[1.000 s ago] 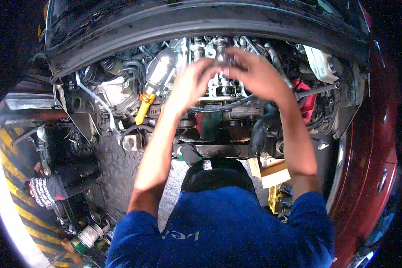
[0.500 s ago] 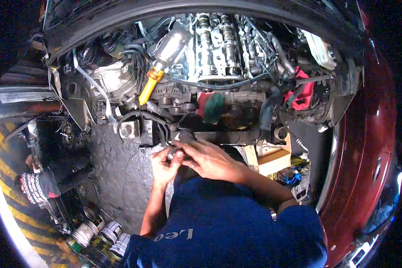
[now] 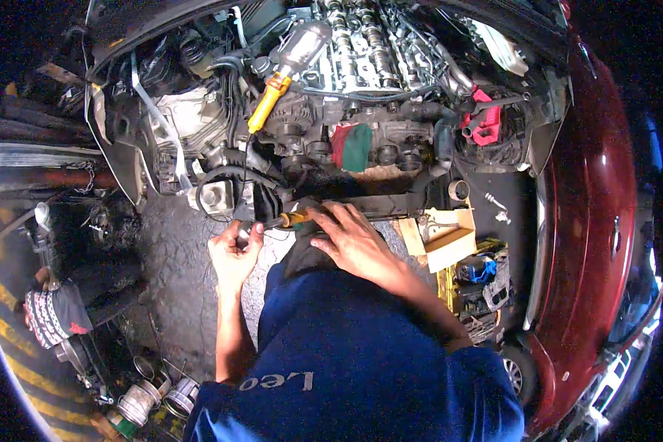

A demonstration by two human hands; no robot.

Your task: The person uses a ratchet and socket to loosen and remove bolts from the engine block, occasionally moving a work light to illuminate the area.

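Note:
Low in front of the car's open engine bay, my left hand (image 3: 232,258) is closed, thumb and fingers pinching a small dark metal part (image 3: 244,234). To its right, my right hand (image 3: 355,244) is bent over the end of a yellow-handled tool (image 3: 296,218), whose grey metal shaft points toward the left hand. The tool's exact kind is unclear, and its handle end is hidden under the right fingers. Beyond the hands is the engine (image 3: 365,55), its top uncovered so the camshafts show. A red and green cloth (image 3: 353,147) lies on the engine's front.
A yellow-handled work lamp (image 3: 272,96) lies across the bay's left side. At right are a red plastic piece (image 3: 482,121) and an open cardboard box (image 3: 449,239). Cans (image 3: 140,401) stand at lower left, near a person's patterned garment (image 3: 55,313). A dark red car (image 3: 589,221) lines the right.
My hands have drawn apart, the left going left and down. The yellow-handled tool between them now shows. The whole view has shifted, with the engine bay higher in the picture.

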